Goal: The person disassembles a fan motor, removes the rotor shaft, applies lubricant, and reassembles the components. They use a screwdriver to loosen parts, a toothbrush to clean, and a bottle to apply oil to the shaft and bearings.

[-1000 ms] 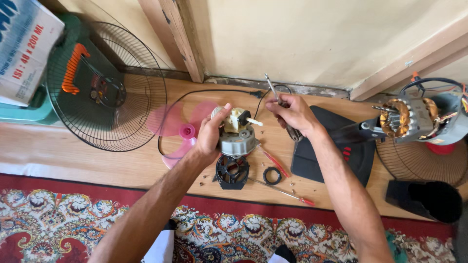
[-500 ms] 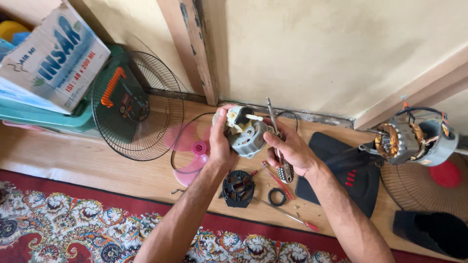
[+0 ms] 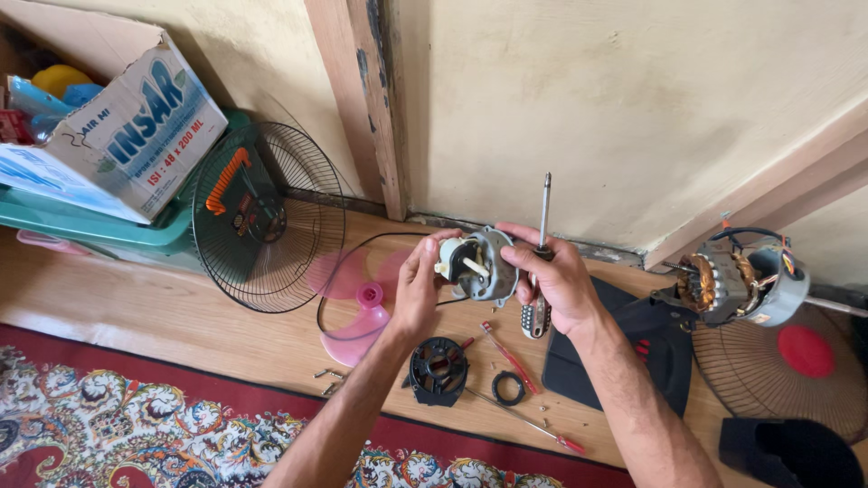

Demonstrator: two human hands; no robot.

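Looking down from the head camera, both hands meet above a wooden floor beside a plastered wall. The left hand curls its fingers around the near side of a small grey fan motor, gripping it from the left. The right hand clamps the motor's other side with thumb and forefinger while the remaining fingers are wrapped around a screwdriver, whose metal shaft points up past the knuckles and whose clear handle hangs below the palm. The motor sits raised off the floor between the two hands, its white shaft end facing the camera.

Below the hands lie a round black motor cover, a small black ring, a red-handled screwdriver and a second thin one with loose screws nearby. A pink fan blade rests just left of the left wrist, with a wire fan guard leaning against a green crate further left under a cardboard box. Well to the right stands another opened motor with copper windings above a second guard with a red centre. A patterned red carpet borders the near edge.
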